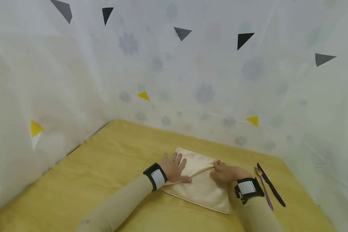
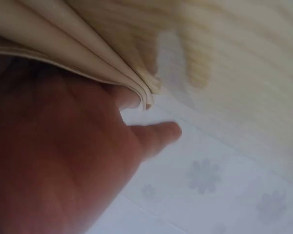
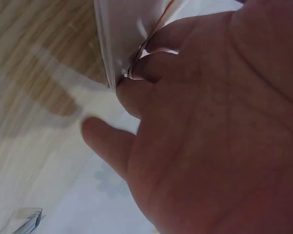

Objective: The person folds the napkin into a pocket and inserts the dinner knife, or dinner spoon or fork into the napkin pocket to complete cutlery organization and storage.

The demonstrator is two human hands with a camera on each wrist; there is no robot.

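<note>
Lying flat near the front middle of the wooden table (image 1: 110,154), the cream cloth (image 1: 203,190) is folded into a layered, roughly four-sided pad with one corner pointing away from the person. Its surface is smooth with a faint sheen, and a stitched hem runs along the near edge. A diagonal fold line crosses the upper layer between the two hands. In the left wrist view the cloth (image 2: 88,53) shows several thin stacked layers ending in a neat corner; in the right wrist view its edge (image 3: 122,39) appears as a pale, crisp stack.

The left hand (image 1: 175,169) rests palm down on the cloth's left part, fingers spread and straight, thumb extended along the fold, pressing rather than gripping. The right hand (image 1: 224,172) lies on the cloth's right edge with fingers bent; the right wrist view shows the fingertips (image 3: 136,68) curled onto the layered edge, pinching it. Both wrists carry black bands with a grey-white patch, over tan sleeves.

Just beside the right wrist, on bare wood, lie a slim purple utensil (image 1: 271,185) and a spoon with a metallic bowl (image 1: 262,185), side by side and apart from the cloth. The table is light yellow wood with visible grain. A translucent white curtain (image 1: 191,80) with pale flower prints and small grey, black and yellow triangles encloses the table.
</note>
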